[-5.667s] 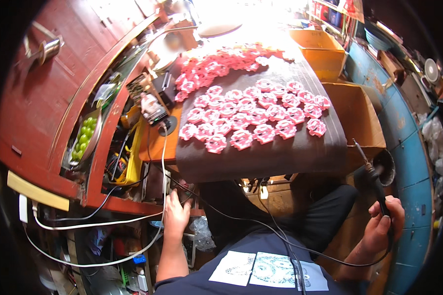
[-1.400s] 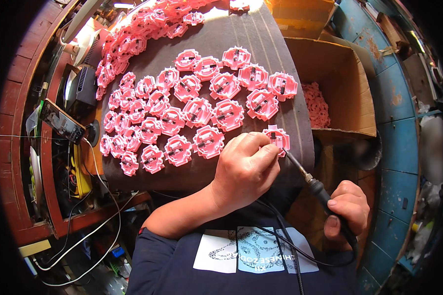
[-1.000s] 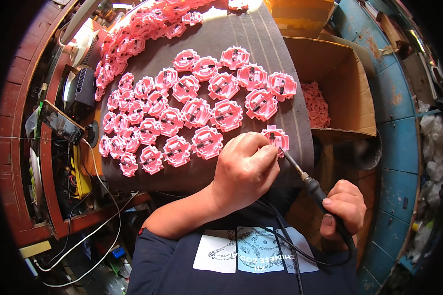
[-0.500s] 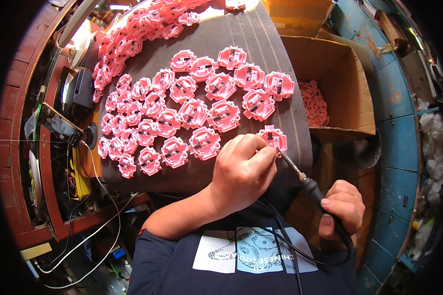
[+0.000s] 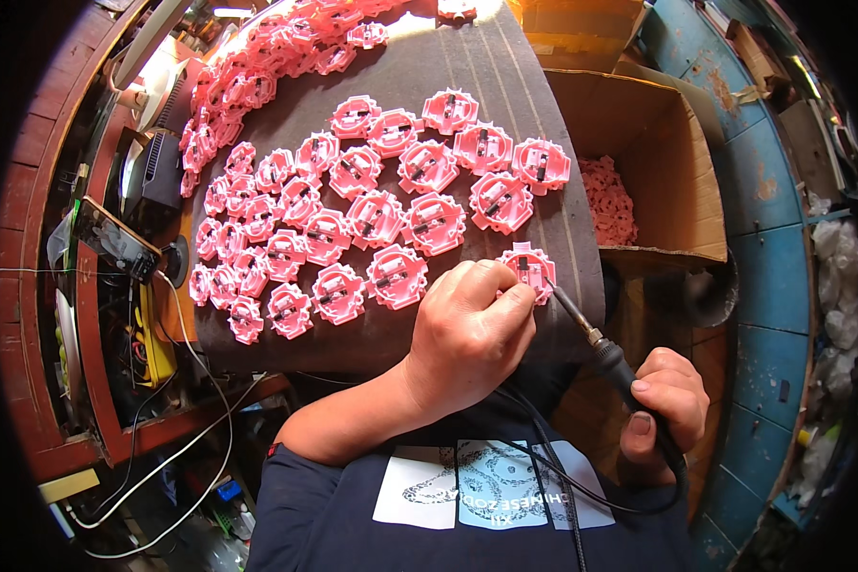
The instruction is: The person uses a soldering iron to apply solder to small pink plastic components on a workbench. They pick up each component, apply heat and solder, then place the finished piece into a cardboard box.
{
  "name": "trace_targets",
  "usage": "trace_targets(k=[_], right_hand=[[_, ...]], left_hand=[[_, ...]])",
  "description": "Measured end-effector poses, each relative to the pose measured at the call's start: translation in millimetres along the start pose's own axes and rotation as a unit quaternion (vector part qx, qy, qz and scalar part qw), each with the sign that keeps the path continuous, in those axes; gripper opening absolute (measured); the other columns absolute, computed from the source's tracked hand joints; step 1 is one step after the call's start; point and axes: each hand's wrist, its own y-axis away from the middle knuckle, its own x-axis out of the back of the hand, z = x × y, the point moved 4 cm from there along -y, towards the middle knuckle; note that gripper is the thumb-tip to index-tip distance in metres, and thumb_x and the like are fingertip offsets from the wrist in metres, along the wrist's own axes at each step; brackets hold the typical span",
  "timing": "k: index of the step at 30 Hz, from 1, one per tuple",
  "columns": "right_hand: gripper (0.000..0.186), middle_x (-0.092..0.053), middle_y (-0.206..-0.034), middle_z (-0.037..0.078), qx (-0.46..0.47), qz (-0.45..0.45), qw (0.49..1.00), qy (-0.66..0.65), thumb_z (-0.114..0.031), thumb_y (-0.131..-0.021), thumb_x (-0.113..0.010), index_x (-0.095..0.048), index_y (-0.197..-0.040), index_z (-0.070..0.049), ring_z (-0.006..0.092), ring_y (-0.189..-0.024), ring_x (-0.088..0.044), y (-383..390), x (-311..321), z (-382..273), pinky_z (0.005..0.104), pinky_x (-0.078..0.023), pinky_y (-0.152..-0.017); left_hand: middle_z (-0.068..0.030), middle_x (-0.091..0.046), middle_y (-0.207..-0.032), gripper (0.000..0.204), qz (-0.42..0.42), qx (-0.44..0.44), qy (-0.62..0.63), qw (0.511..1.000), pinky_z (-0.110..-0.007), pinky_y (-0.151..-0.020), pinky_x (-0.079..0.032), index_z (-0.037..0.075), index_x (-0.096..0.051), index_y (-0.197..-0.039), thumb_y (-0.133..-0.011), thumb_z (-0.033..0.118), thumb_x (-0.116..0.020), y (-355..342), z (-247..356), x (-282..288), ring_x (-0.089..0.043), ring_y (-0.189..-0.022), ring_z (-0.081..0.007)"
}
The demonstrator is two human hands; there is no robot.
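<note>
My left hand is closed, its thumb and curled fingers at the lower-left edge of a single pink plastic part on the dark mat; what they pinch is hidden. My right hand is wrapped round the black handle of a soldering iron, whose metal tip reaches into that part. Several more pink parts, each with small black and pale pieces inside, lie in loose rows to the left and behind. A dense pile of similar parts runs along the mat's back-left side.
An open cardboard box holding pink parts stands right of the mat, beside blue panels. At left are a phone on a stand, a yellow container, red cabinetry and white cables. A black cord loops across my shirt.
Since the oldest frame, my left hand has come up from the cords to the single part, and the iron has swung in to it. In the last second the iron has shifted slightly.
</note>
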Motion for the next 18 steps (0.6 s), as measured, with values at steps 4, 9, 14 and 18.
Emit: trace_targets(k=[4,9,14,18], right_hand=[[0.024,-0.062,-0.069,0.008,0.008,0.0,1.0,-0.008,-0.02,-0.095,-0.072,-0.065,-0.109,-0.002,0.0222,-0.052,-0.056,1.1,-0.4,2.1,0.0354,-0.045,-0.054],[0.029,-0.067,-0.08,0.011,-0.006,0.01,1.0,0.009,-0.011,-0.097,-0.074,-0.065,-0.121,0.0,0.0242,-0.063,-0.062,-1.8,-3.8,3.2,0.0355,-0.05,-0.058],[0.035,-0.07,-0.09,0.016,0.001,0.0,1.0,0.024,0.006,-0.092,-0.073,-0.066,-0.126,0.001,0.0282,-0.069,-0.065,-13.9,-29.2,17.8,0.0366,-0.053,-0.062],[0.028,-0.074,-0.102,0.022,0.018,0.018,0.998,0.065,0.006,-0.091,-0.074,-0.067,-0.118,0.002,0.0325,-0.074,-0.069,-23.7,-50.2,29.3,0.0402,-0.056,-0.064]], left_hand=[[-0.0117,-0.064,-0.093,0.026,0.0,0.0,-0.006,1.0,-0.04,-0.07,-0.055,0.002,-0.072,-0.099,-0.077,-0.008,-0.081,0.5,0.8,1.5,-0.067,-0.08,-0.0308],[-0.0116,-0.064,-0.092,0.026,0.004,0.002,0.001,1.0,-0.04,-0.07,-0.055,0.002,-0.072,-0.099,-0.076,-0.007,-0.081,-1.5,1.7,0.7,-0.067,-0.08,-0.0309],[-0.0117,-0.064,-0.092,0.026,0.002,0.003,-0.006,1.0,-0.041,-0.07,-0.055,0.002,-0.072,-0.099,-0.076,-0.007,-0.081,-0.9,2.1,1.1,-0.067,-0.08,-0.0313],[-0.0094,-0.06,-0.093,0.017,0.013,-0.006,-0.002,1.0,-0.042,-0.069,-0.05,0.004,-0.067,-0.092,-0.079,0.001,-0.078,0.1,0.0,-0.9,-0.062,-0.08,-0.0292]])
